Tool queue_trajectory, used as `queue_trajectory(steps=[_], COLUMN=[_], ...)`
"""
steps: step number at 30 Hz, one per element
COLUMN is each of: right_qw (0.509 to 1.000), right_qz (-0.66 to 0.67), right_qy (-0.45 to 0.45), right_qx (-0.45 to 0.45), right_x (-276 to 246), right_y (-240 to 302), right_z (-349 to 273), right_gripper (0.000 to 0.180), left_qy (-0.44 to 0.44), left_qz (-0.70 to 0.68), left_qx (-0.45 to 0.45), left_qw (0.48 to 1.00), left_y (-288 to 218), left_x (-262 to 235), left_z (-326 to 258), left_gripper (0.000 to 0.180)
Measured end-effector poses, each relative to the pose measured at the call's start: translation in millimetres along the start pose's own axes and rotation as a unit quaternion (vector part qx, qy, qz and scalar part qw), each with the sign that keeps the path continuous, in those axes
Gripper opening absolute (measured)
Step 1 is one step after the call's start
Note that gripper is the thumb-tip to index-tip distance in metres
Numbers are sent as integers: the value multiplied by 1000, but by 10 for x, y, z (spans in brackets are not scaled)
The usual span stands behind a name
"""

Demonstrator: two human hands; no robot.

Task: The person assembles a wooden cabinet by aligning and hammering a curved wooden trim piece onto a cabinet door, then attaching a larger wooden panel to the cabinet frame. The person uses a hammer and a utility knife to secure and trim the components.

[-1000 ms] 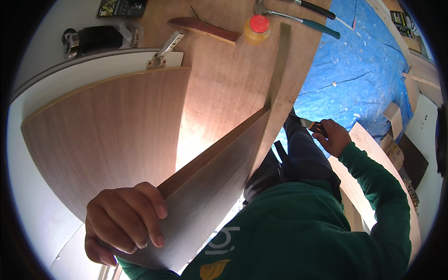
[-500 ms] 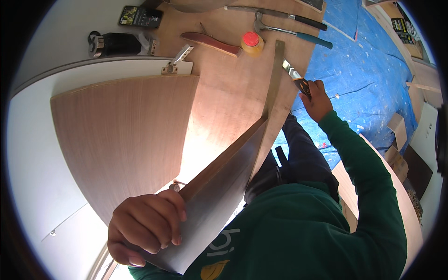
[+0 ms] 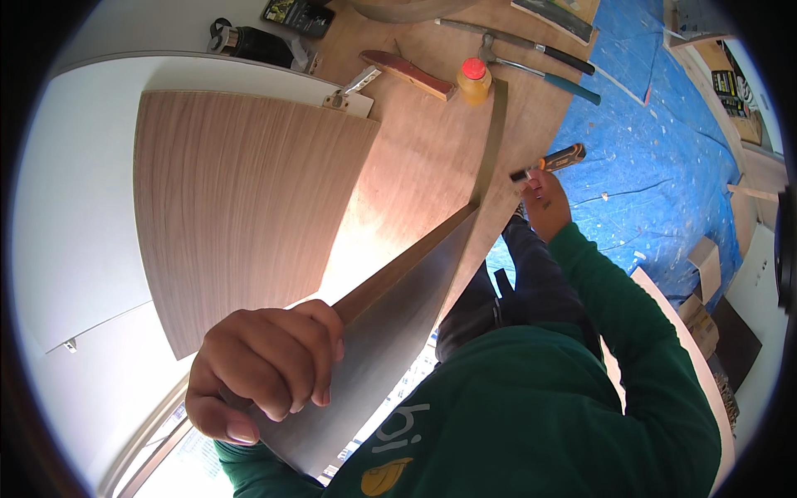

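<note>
My left hand is closed over the near end of a dark grey panel standing on its edge, fingers curled over its brown top edge. From the panel's far end a thin olive-brown strip runs on over the workbench, toward a yellow bottle with a red cap. My right hand, to the right of that strip, holds a utility knife with a black and orange handle. The knife's handle points away to the upper right; its dark front part lies near the fingertips, slightly blurred, and the blade is not clearly visible.
A hammer, a file-like bar with a black grip and a curved reddish block lie on the plywood workbench. At left stands a wood-grain door with a metal hinge. Blue sheeting covers the floor at right.
My right hand has turned the knife so its handle now points away to the upper right, and moved slightly nearer me. My left hand keeps its hold; the view has shifted a little.
</note>
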State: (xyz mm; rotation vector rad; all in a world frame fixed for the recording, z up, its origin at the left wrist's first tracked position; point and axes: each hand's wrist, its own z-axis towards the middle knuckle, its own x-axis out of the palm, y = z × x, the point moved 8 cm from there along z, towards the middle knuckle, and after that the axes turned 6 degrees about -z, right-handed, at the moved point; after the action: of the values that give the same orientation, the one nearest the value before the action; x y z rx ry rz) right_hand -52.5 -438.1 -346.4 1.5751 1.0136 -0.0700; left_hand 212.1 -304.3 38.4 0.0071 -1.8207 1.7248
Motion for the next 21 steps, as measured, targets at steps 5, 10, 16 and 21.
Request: queue_trajectory(steps=[5,10,16,21], right_qw=[997,992,997,982], right_qz=[43,117,32,151], right_qy=[-33,-16,-30,107], right_qx=[-55,-43,-62,45], right_x=[190,139,224,677], right_y=[-153,-231,191,84], right_z=[48,82,-651,-1004], right_gripper=[36,33,34,24], left_qy=[4,3,11,-1], left_qz=[0,-13,-30,-40], left_qx=[2,8,20,-5], left_qw=[1000,1000,999,999], left_y=[41,95,146,201], left_x=[-49,-157,-317,-269], left_z=[-14,-112,-161,-128], left_gripper=[31,29,30,28])
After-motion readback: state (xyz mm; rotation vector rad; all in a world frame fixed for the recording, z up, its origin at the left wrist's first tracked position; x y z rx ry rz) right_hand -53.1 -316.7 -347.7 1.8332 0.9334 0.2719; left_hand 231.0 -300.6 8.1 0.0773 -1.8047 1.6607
